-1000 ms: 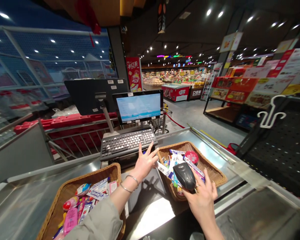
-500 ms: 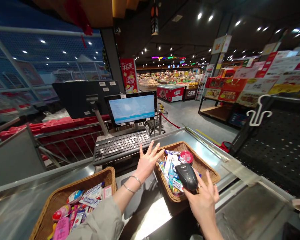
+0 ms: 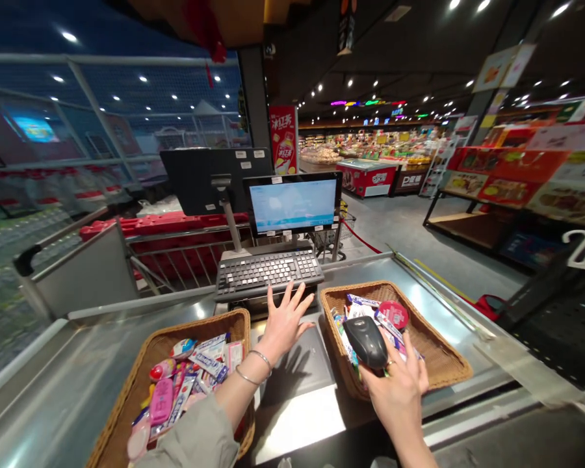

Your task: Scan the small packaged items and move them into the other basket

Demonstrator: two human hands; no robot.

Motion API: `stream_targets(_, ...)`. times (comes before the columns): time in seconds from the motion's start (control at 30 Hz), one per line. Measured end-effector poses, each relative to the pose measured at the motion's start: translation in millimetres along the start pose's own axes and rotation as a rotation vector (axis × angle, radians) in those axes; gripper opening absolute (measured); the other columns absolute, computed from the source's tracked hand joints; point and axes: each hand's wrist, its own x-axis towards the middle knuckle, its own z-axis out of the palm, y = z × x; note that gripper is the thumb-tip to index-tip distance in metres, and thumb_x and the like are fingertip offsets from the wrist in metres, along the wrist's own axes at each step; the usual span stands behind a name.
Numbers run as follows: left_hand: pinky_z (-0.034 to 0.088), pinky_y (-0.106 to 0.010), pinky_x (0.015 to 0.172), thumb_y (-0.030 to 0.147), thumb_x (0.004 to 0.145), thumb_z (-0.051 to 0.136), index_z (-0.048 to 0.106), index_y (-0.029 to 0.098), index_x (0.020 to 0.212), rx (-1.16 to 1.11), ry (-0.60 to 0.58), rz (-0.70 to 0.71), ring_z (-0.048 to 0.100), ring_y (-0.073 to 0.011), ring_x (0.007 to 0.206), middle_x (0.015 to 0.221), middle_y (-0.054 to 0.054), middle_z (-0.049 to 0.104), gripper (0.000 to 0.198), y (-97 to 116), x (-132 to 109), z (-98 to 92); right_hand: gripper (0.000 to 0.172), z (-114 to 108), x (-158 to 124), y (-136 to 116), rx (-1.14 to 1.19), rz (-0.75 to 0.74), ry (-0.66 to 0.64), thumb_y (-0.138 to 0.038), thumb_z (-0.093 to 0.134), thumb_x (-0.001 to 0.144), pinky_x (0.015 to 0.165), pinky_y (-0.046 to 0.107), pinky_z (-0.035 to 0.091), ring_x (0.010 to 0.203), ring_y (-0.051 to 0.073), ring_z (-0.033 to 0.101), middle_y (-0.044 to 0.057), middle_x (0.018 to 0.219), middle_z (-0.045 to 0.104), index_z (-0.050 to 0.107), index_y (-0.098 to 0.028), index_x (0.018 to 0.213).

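Note:
My right hand (image 3: pixel 400 387) grips a black handheld barcode scanner (image 3: pixel 365 341) over the right wicker basket (image 3: pixel 443 364). Under the scanner lie wrapped candies and a round red-lidded tub (image 3: pixel 393 315). With fingers spread and nothing in them, my left hand (image 3: pixel 283 325) hovers between the two baskets, just below the keyboard (image 3: pixel 270 270). Two bangles circle that wrist. Beside the left forearm, the left wicker basket (image 3: pixel 121 403) holds candy packets, a pink pack (image 3: pixel 161 400) and egg-shaped sweets. The forearm and sleeve hide part of it.
Behind the keyboard stands a lit monitor (image 3: pixel 292 205), with a second dark screen (image 3: pixel 212 179) seen from behind. The baskets rest on a metal checkout counter (image 3: pixel 53 383). A trolley, red freezer (image 3: pixel 368 179) and stacked boxes are beyond.
The view has turned left, so counter and baskets appear farther right. My left hand has drawn away from the right basket's edge. The scanner, still in my right hand, sits farther left over that basket.

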Motion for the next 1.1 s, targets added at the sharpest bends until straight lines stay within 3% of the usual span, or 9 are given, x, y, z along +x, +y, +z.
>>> stream_targets(0.57, 0.004, -0.074, 0.111, 0.061, 0.083, 0.057, 0.033, 0.029, 0.148, 0.075, -0.095, -0.242, 0.016, -0.0334, 0.148, 0.158, -0.011, 0.029, 0.076, -51, -84, -21.8, 0.032, 35, -6, -60, 0.185, -0.129, -0.25, -0.046, 0.054, 0.079, 0.111, 0.06, 0.018, 0.14, 0.035, 0.031, 0.006, 0.127, 0.064, 0.073, -0.024, 0.092)
stream_targets(0.8, 0.007, -0.074, 0.111, 0.058, 0.082, 0.061, 0.035, 0.03, 0.147, 0.105, -0.141, -0.349, 0.02, -0.0344, 0.147, 0.156, -0.012, 0.033, 0.076, -69, -118, -29.1, 0.032, 45, -11, -76, 0.209, -0.22, -0.278, -0.045, 0.056, 0.078, 0.11, 0.06, 0.019, 0.141, 0.034, 0.03, 0.004, 0.128, 0.064, 0.071, -0.025, 0.098)
stream_targets(1.1, 0.006, -0.076, 0.11, 0.05, 0.082, 0.065, 0.036, 0.028, 0.147, 0.151, -0.185, -0.429, 0.018, -0.0351, 0.147, 0.156, -0.014, 0.032, 0.074, -83, -156, -27.8, 0.021, 54, -14, -91, 0.243, -0.257, -0.337, -0.039, 0.059, 0.074, 0.111, 0.058, 0.021, 0.139, 0.034, 0.033, 0.003, 0.127, 0.064, 0.072, -0.025, 0.083)
